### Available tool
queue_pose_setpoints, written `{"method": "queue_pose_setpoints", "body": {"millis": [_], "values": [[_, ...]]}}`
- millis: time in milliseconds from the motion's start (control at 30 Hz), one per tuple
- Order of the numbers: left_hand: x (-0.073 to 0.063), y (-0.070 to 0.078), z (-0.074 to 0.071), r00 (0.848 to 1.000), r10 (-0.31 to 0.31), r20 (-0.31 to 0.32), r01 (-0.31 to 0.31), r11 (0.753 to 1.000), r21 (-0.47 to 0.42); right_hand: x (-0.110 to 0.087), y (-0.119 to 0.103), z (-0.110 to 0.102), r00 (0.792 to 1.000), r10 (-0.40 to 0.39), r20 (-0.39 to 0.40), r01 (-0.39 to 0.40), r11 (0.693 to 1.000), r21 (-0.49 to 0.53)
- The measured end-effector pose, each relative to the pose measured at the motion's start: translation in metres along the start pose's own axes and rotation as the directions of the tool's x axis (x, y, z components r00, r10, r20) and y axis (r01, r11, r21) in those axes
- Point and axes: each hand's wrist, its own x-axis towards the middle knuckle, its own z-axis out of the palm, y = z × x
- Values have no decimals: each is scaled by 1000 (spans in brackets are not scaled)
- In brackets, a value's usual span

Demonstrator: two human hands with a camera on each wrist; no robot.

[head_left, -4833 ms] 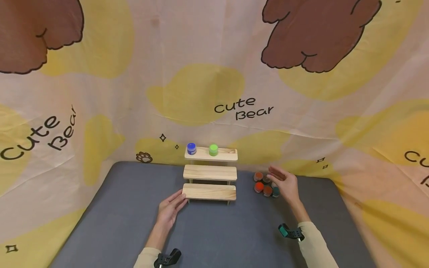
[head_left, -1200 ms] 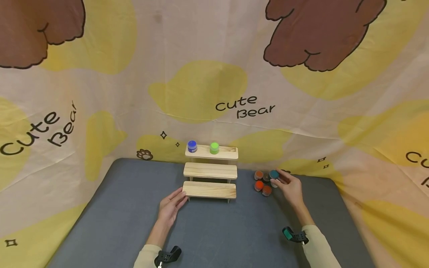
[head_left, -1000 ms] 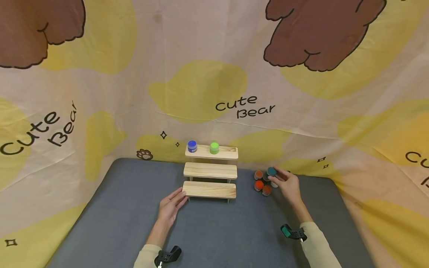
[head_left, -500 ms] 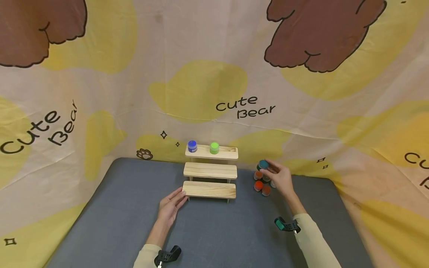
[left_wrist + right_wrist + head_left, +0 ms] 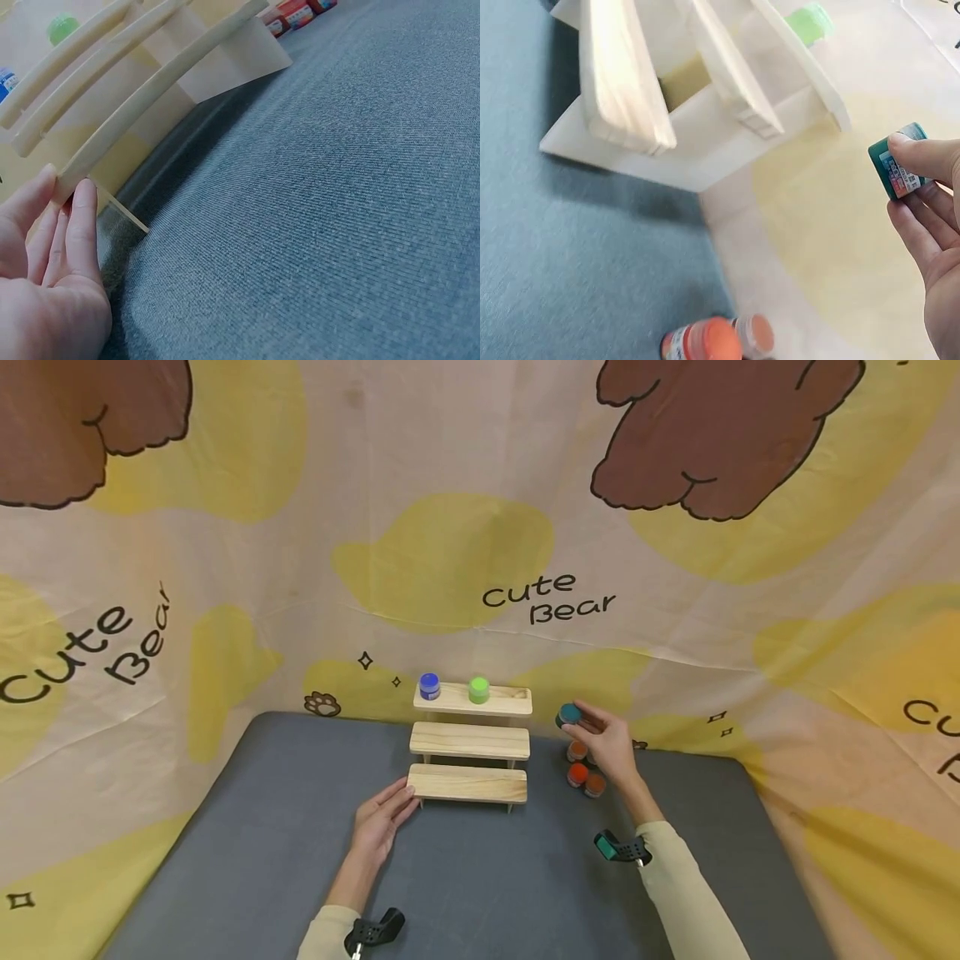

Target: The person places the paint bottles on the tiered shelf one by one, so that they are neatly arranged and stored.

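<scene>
Printed cloth (image 5: 435,568) backs your grey bench (image 5: 487,877); three-tier wooden stand (image 5: 469,741) at bench's twelve o'clock. Your left hand (image 5: 377,827) pinches bottom tier at stand's eight o'clock. Your right hand (image 5: 611,750) grips teal jar (image 5: 568,716), thumb against fingers, in air near stand's three o'clock. Blue jar (image 5: 429,687), green jar (image 5: 478,691) on top tier; reddish jars (image 5: 577,775) at teal jar's six o'clock.

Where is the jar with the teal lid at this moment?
In the head view, the teal-lidded jar is held by the right hand, to the right of the three-tier wooden shelf and apart from it.
</scene>
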Motion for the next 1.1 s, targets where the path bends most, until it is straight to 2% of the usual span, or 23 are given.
{"method": "queue_pose_setpoints", "body": {"millis": [167,300,433,700,967,1100], "values": [[1,0,0,1000,-11,-3,11,1000,-17,16,8,8,1000,-25,-2,25,1000,1],[2,-1,0,1000,-14,-7,14,1000,-8,25,6,15,997,-73,9,73,997,-15],[2,-2,1,1000,-12,-7,12,1000,8,31,4,22,996,-80,28,81,996,-22],[2,0,2,1000,1,10,-1,1000,10,40,-3,34,995,-72,63,72,997,13],[0,-1,0,1000,-1,10,1,1000,-3,45,-11,43,997,-21,77,15,998,68],[0,-1,-2,1000,3,13,-2,1000,-6,44,-25,47,996,-6,94,-3,996,89]]}}
